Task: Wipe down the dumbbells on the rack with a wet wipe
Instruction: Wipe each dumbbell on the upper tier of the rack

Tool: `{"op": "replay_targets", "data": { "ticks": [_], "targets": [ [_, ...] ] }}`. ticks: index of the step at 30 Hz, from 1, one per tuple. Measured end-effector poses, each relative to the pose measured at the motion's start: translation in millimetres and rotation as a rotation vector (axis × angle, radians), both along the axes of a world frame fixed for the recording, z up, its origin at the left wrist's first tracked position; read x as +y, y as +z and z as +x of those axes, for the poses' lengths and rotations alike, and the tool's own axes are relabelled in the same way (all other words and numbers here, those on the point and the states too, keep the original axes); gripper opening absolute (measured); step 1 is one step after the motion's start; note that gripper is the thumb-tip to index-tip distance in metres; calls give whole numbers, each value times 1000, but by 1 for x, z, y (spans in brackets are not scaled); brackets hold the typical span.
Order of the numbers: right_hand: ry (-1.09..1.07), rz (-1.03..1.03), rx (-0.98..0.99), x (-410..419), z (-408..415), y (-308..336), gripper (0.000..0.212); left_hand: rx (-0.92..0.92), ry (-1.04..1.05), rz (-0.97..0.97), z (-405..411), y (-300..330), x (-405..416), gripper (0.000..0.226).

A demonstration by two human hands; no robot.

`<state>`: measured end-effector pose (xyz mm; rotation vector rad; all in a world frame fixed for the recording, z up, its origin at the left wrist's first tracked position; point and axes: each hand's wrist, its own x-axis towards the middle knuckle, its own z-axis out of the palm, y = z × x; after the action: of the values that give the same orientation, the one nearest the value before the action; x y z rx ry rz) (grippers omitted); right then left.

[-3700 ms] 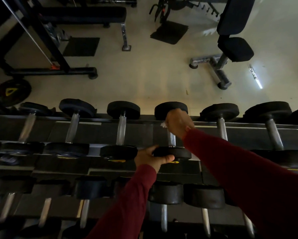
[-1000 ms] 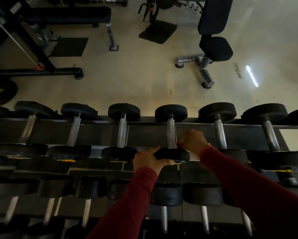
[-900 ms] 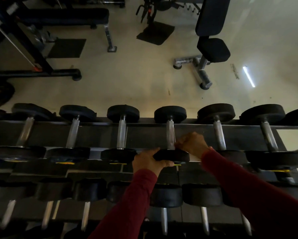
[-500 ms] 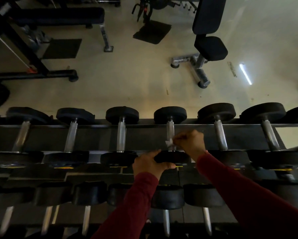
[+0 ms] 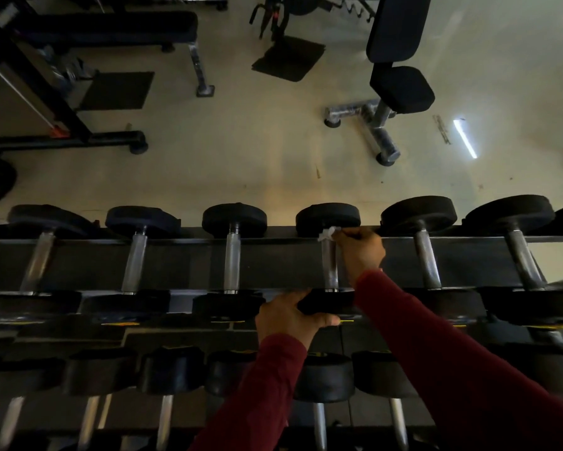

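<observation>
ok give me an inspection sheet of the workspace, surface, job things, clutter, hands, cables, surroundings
surface: dark tiered dumbbell rack, top tier with a row of dumbbells, lower tier partly in shadow.
job's things: white wet wipe at the far end of the chrome handle of the dumbbell being wiped, next to its far head.
clutter: nothing seen.
hands: right hand holds the wipe against the handle; left hand grips the near head of the same dumbbell.
cables: nothing seen on the rack.
surroundings: pale floor, adjustable bench at the far right, flat bench and black frame at the far left.
</observation>
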<state>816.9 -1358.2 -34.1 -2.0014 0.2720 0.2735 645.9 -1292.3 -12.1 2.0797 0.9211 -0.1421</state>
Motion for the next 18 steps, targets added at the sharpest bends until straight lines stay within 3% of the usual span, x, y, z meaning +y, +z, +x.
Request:
{"op": "replay_targets", "data": {
  "ticks": [4,6,9,13,15,16,18],
  "targets": [
    [35,-85,28,-1,6,-5,15,4,-11,-9,0,3,1,71],
    [-27,-79,102,3,15,-5,13,-2,-2,-9,0,5,2,73],
    [63,-87,225,5,25,-3,18,11,-5,-14,0,5,2,79],
    [156,-9,323,3,28,12,22,12,-10,-14,-1,8,1,79],
    [49,183,406,5,31,5,14,15,-12,-11,-1,10,1,77],
    [23,157,376,5,33,-1,7,17,-9,-15,-1,11,0,77],
    [-61,-30,268,5,30,-7,13,16,-12,-11,-2,11,0,77]
  ]
}}
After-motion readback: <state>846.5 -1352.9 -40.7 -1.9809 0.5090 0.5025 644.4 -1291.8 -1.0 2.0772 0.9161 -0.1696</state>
